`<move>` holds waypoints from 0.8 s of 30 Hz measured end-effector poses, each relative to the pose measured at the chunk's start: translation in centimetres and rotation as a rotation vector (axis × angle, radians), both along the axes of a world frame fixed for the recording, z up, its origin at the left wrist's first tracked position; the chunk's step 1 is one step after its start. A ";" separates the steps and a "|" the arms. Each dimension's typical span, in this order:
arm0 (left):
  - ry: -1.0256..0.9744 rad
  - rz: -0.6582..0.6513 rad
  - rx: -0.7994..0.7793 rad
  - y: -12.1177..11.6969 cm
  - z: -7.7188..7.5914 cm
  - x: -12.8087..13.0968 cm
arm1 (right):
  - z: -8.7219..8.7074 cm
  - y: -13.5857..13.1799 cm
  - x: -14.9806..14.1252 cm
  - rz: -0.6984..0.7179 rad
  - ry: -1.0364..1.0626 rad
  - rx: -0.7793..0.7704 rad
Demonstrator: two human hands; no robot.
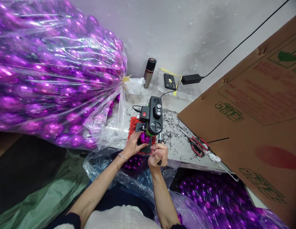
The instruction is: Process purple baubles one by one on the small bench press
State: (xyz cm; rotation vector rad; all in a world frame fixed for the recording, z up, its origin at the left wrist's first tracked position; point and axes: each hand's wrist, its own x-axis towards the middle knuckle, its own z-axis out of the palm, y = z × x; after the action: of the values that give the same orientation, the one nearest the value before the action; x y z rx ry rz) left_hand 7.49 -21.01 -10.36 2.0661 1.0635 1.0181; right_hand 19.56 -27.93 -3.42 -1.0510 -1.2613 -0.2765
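In the head view, a small black machine (154, 112) resembling a mini bench drill press stands on the white table, with a red base under its dark plate. My left hand (132, 145) holds a shiny purple faceted ball (144, 138) beneath the machine's head, thumb and fingers on either side of it. To the right, my right hand (158, 155) is wrapped around the machine's lever handle (159, 137). Whatever tool meets the ball is hidden by the machine's head. Thin dark shavings (171, 132) lie scattered about the base.
A large clear bag (54, 73) of purple balls fills the left. Behind stand a flask (149, 71), a phone (169, 81) and a black power adapter (192, 79). Red-handled scissors (197, 145) lie at right beside a big cardboard box (252, 105). More purple balls (214, 197) sit below the table edge.
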 end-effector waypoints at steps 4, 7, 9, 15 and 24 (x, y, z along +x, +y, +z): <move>-0.002 0.007 0.017 0.2 -0.3 0.1 | 0.0 0.1 -0.1 0.050 0.042 0.005; -0.013 0.008 0.043 0.4 -0.5 0.2 | 0.0 0.3 -0.2 0.080 0.065 0.025; -0.014 0.012 0.054 0.5 -0.6 0.3 | -0.1 0.5 -0.2 0.087 0.066 0.037; -0.007 0.008 0.076 0.8 -0.6 0.2 | -0.9 0.8 -0.2 0.100 0.027 0.056; -0.017 -0.008 0.084 -0.6 -0.3 -0.4 | 5.2 0.5 0.4 0.082 0.117 -0.100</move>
State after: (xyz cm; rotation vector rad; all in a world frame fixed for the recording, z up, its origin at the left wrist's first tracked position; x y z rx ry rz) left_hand 7.09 -21.63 -10.71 2.1229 1.0199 1.0912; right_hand 19.99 -27.48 1.83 -1.0818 -1.2195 -0.0887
